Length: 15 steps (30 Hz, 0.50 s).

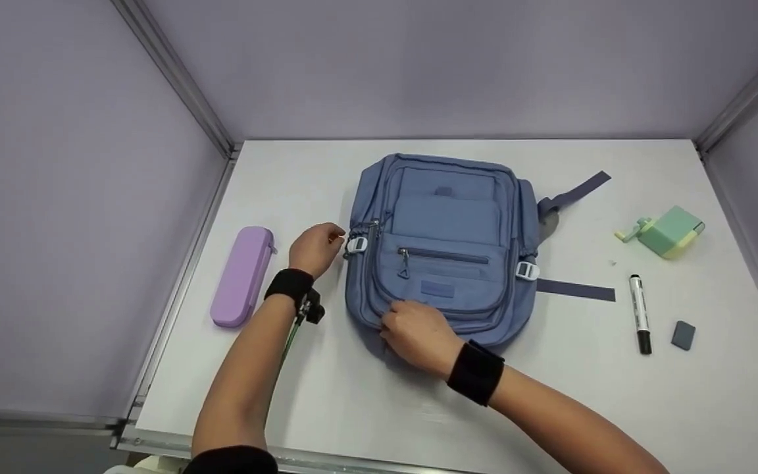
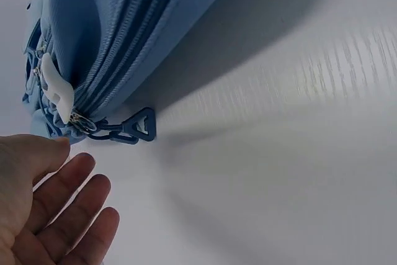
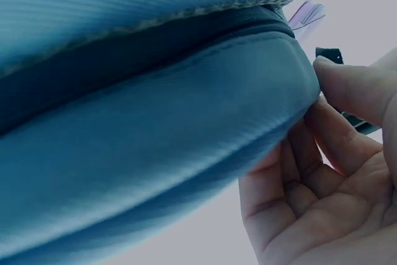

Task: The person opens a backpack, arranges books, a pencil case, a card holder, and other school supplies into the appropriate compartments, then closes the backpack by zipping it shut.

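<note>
A blue backpack (image 1: 448, 217) lies on the white table with its front pocket facing up. My right hand (image 1: 422, 336) is at its lower left corner; in the right wrist view the thumb and index finger (image 3: 341, 134) pinch the fabric edge there. Beside the left side of the bag is my left hand (image 1: 316, 249), fingers loosely bent with nothing between them. Its thumb tip comes close to the white strap buckle (image 2: 57, 88) in the left wrist view. Two dark triangular zipper pulls (image 2: 139, 125) hang from the side zipper, just beyond the fingertips.
A purple case (image 1: 243, 276) lies left of my left arm. On the right are a green and yellow crank sharpener (image 1: 672, 230), a black and white marker (image 1: 640, 316) and a dark grey eraser (image 1: 683, 335). Two straps (image 1: 576, 290) stretch out from the bag's right side.
</note>
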Tool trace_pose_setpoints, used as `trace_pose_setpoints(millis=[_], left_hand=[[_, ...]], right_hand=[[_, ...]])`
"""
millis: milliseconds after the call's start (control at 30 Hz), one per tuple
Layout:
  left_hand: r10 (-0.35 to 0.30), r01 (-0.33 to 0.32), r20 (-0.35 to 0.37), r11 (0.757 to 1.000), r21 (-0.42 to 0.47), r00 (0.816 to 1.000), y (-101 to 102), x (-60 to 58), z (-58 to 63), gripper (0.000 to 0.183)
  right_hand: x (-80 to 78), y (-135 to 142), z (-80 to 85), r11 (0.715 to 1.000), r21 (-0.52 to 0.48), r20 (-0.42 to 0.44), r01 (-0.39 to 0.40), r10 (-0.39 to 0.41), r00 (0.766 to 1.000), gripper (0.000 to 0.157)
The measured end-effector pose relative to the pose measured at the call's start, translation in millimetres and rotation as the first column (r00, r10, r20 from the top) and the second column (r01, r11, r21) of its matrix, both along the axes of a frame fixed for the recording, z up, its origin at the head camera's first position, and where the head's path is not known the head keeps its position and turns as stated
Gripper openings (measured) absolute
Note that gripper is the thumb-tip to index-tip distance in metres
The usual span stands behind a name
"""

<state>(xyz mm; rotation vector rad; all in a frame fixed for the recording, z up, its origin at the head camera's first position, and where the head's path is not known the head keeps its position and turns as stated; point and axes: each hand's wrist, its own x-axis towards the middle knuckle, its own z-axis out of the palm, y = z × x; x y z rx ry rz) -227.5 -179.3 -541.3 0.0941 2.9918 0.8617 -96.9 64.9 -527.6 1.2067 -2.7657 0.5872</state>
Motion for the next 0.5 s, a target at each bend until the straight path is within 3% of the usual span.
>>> trace_pose_setpoints(millis=[267, 433, 500], left_hand=[[-0.045, 0.038, -0.110, 0.997, -0.065, 0.993, 18.8, 1.4, 12.2, 0.027], [-0.100, 0.085, -0.124, 0.989, -0.120, 0.987, 34.0, -1.6, 16.5, 0.030], [-0.126, 0.108, -0.111, 0.983, -0.151, 0.986, 39.2, -4.4, 16.8, 0.032]], right_hand=[[-10.5, 23.1, 12.1, 0.995, -0.072, 0.224, -0.070, 0.084, 0.971, 0.016], [-30.6, 39.9, 21.5, 0.993, -0.102, 0.288, -0.053, 0.080, 0.954, 0.020], [-42.8, 46.1, 23.4, 0.996, -0.092, 0.279, -0.014, 0.040, 0.959, 0.021]])
